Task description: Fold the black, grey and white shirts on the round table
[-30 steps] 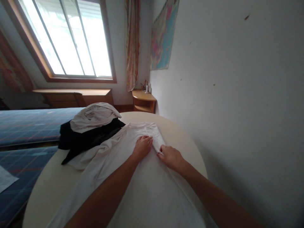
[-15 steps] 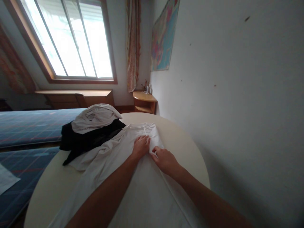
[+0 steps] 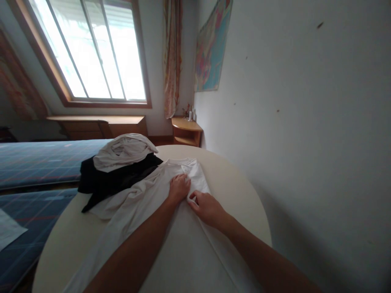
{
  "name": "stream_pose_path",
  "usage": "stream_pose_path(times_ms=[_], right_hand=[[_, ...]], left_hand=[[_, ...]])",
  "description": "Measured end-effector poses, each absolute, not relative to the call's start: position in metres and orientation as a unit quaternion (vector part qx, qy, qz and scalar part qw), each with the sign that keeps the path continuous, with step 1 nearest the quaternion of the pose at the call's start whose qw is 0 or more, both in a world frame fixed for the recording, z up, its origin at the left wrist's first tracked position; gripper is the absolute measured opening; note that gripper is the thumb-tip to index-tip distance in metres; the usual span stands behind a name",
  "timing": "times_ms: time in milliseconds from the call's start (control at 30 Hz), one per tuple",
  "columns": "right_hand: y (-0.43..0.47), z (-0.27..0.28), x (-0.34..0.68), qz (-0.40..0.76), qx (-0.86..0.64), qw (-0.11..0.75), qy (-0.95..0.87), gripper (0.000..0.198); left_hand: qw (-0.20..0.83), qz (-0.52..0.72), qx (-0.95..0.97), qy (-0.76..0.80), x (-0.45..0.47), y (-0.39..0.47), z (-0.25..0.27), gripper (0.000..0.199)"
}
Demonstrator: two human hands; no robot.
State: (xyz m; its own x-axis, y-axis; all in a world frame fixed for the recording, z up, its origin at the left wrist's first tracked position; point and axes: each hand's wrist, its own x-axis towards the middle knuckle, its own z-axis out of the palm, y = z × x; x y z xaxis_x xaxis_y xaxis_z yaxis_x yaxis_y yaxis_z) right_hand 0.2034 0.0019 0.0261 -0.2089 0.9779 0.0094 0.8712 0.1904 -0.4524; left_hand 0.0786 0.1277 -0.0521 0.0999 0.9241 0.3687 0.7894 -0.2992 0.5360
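The bottom edge cuts off the lower end of the white shirt [image 3: 183, 248], the near part of the round surface [image 3: 241, 183] and both forearms. The left hand [image 3: 179, 188] hides the cloth under its palm; the right hand [image 3: 206, 206] covers part of the fold it pinches. A pale bundled garment [image 3: 128, 149] conceals the top of the black one [image 3: 111, 179]. The left edge crops the plaid bedding [image 3: 39, 162] and a white sheet [image 3: 9, 230]. The wall map [image 3: 210, 61] is too blurred to read, and small items [image 3: 190, 115] in the corner are too tiny to identify.
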Motion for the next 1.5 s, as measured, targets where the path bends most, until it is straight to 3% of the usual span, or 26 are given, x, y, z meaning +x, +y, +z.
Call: stream_pose_path(times_ms=[233, 367, 433, 533, 667, 767, 933, 1500], right_hand=[[0.003, 0.023, 0.205, 0.34, -0.538, 0.156, -0.755, 0.051], [0.01, 0.017, 0.209, 0.405, -0.532, 0.114, -0.735, 0.034], [0.016, 0.016, 0.21, 0.368, -0.543, 0.114, -0.746, 0.03], [0.029, 0.012, 0.21, 0.209, -0.573, 0.168, -0.774, 0.024], [0.047, -0.005, 0.203, 0.083, -0.587, 0.195, -0.781, 0.041], [0.056, -0.022, 0.196, 0.061, -0.596, 0.165, -0.784, 0.055], [0.059, -0.032, 0.195, 0.051, -0.616, 0.129, -0.776, 0.063], [0.067, -0.031, 0.295, 0.027, -0.66, 0.073, -0.747, 0.06]], left_hand=[[0.08, 0.31, 0.768, 0.554, 0.065, 0.136, -0.054, 0.038], [0.066, 0.296, 0.787, 0.537, 0.06, 0.136, -0.057, 0.035], [0.059, 0.291, 0.793, 0.532, 0.06, 0.136, -0.058, 0.035], [0.049, 0.285, 0.802, 0.523, 0.059, 0.137, -0.059, 0.034], [0.041, 0.28, 0.817, 0.503, 0.056, 0.137, -0.059, 0.035], [0.042, 0.28, 0.826, 0.487, 0.054, 0.139, -0.06, 0.04], [0.049, 0.274, 0.84, 0.466, 0.054, 0.144, -0.061, 0.044], [0.097, 0.239, 0.877, 0.406, 0.094, 0.141, -0.044, 0.042]])
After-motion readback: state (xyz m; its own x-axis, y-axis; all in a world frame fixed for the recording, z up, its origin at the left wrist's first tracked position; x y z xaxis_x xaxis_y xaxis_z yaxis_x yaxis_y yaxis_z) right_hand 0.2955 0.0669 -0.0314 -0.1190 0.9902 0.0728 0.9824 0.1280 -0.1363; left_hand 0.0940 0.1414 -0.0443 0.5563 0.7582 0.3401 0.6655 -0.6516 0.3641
